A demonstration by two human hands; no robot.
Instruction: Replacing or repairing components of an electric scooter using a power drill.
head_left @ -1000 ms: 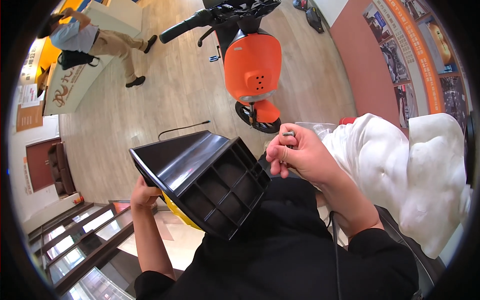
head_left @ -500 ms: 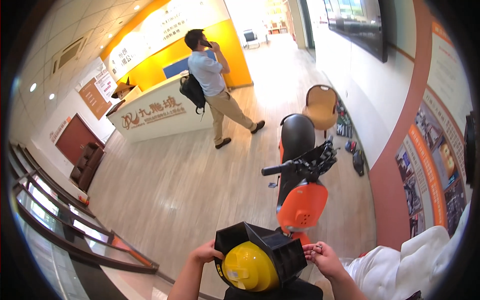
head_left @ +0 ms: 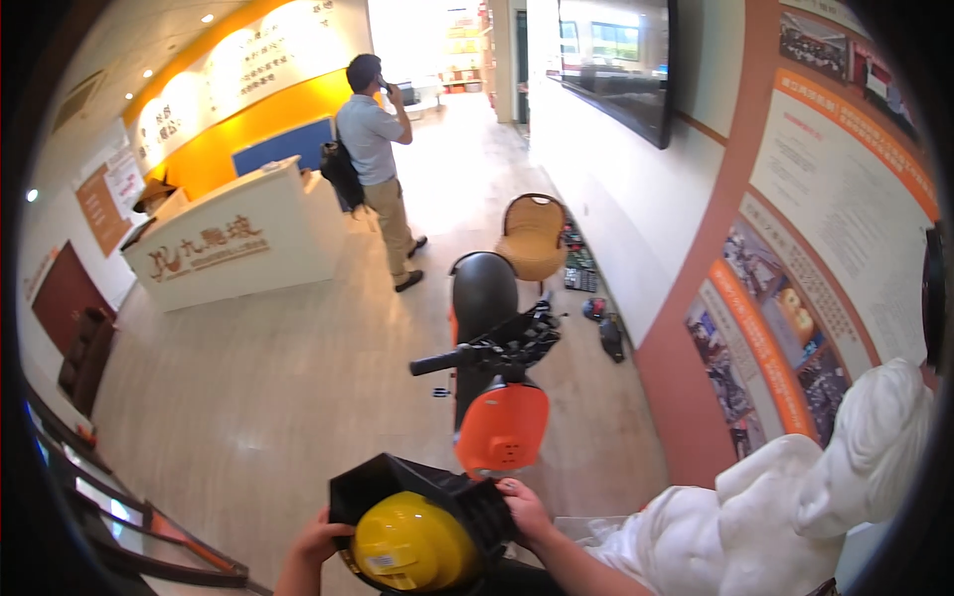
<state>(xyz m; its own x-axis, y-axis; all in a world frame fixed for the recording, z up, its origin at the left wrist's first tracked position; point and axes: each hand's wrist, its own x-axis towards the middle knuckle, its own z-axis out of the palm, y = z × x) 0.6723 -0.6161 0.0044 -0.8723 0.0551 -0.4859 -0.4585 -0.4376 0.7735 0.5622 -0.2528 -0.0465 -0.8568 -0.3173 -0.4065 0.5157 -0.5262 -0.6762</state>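
A yellow hard hat (head_left: 412,544) sits inside a black plastic box (head_left: 363,482) with an open top, close in front of my body. My left hand (head_left: 320,536) grips the left wall of the box, the thumb reaching over the rim by the hat. My right hand (head_left: 524,505) closes on the box's right side near its far corner. Part of its fingers is hidden behind the box. Just beyond the box stands an orange and black electric scooter (head_left: 505,427), its front toward me.
A white statue (head_left: 735,517) rises close on my right. Behind the scooter is a tan chair (head_left: 532,238), with several dark items (head_left: 610,338) along the wall. A person (head_left: 376,159) holding a phone stands by the white reception desk (head_left: 234,243). A railing (head_left: 139,556) lies at the lower left.
The view has swung to the right, so the scooter and desk appear further left and more of the statue shows. My right hand now holds the box's side more firmly; the person has turned away.
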